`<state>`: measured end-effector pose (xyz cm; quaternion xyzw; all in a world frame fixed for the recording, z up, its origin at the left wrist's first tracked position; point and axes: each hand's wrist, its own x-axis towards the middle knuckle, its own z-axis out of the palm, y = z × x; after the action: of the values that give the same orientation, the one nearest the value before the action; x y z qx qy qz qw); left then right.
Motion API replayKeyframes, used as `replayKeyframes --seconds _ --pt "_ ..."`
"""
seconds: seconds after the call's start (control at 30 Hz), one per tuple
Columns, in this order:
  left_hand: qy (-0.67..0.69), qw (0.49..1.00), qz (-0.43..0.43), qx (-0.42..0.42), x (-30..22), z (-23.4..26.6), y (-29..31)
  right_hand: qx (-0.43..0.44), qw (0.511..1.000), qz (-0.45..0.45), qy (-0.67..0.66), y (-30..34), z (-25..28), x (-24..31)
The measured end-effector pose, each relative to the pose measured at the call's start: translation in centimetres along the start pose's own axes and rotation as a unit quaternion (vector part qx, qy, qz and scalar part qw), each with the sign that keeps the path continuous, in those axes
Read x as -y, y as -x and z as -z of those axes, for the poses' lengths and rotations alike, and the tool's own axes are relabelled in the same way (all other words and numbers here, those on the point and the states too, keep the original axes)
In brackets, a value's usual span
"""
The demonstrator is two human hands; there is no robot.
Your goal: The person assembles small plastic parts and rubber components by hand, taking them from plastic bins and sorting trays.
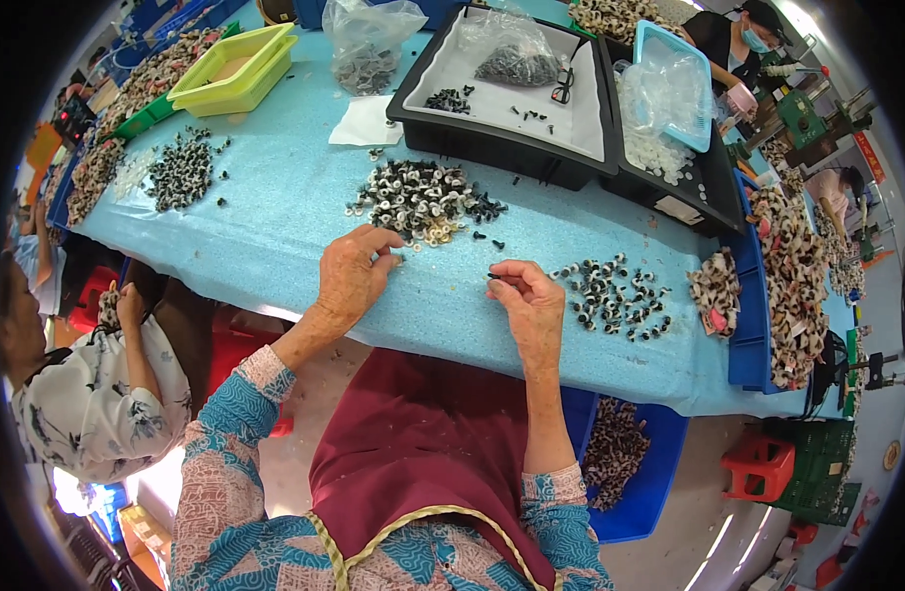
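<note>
My left hand (354, 274) is closed, fingertips pinched together beside the near edge of a heap of small white ring pieces with black centres (418, 197). What it pinches, if anything, is too small to make out. My right hand (527, 300) holds a small black peg (493, 277) between thumb and forefinger, a little above the blue table cover (433, 315). Loose black pegs (487, 209) lie at the heap's right side. To the right of my right hand, black-and-white assembled pieces (615, 298) are spread out.
A black tray (512, 148) with bagged black pegs stands at the back, beside another holding white discs (659, 158). Yellow trays (238, 74) and another black heap (182, 169) are at left. Blue bins (753, 295) hold spotted plush pieces at right. A co-worker (108, 384) sits on my left.
</note>
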<state>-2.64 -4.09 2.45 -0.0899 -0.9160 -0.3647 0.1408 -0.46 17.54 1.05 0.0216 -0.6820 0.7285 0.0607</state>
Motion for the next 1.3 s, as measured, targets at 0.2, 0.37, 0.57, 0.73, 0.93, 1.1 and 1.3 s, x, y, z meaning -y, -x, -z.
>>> replayKeyframes --seconds 0.2,0.37,0.57,0.73,0.93,1.1,1.3 --pt "-0.043 0.995 -0.091 -0.003 -2.5 -1.2 -1.9 -0.033 0.999 -0.019 0.011 -0.1 1.8 0.3" --pt "-0.051 0.99 -0.13 -0.03 -0.2 -2.5 -1.7 -0.017 0.996 0.061 0.055 -0.4 -0.2 -3.3" --pt "-0.153 0.98 -0.118 -0.047 -1.6 -3.5 -0.4 0.012 0.999 -0.004 0.037 0.5 0.6 -0.2" --pt "0.02 0.988 -0.141 -0.06 -3.8 -3.8 -1.9 0.033 0.998 0.012 -0.046 -0.2 1.2 -1.2" --pt "0.308 0.937 0.106 0.126 -5.3 -5.9 -1.2 0.043 0.994 -0.009 -0.105 -0.4 1.0 -1.4" --pt "0.472 0.853 0.183 0.125 -4.7 -6.6 -1.3 0.054 0.995 -0.042 -0.07 -0.5 1.2 -1.2" --pt "0.483 0.843 0.199 0.127 -4.6 -6.9 -1.3 0.052 0.996 -0.041 -0.053 -0.3 0.9 -1.0"
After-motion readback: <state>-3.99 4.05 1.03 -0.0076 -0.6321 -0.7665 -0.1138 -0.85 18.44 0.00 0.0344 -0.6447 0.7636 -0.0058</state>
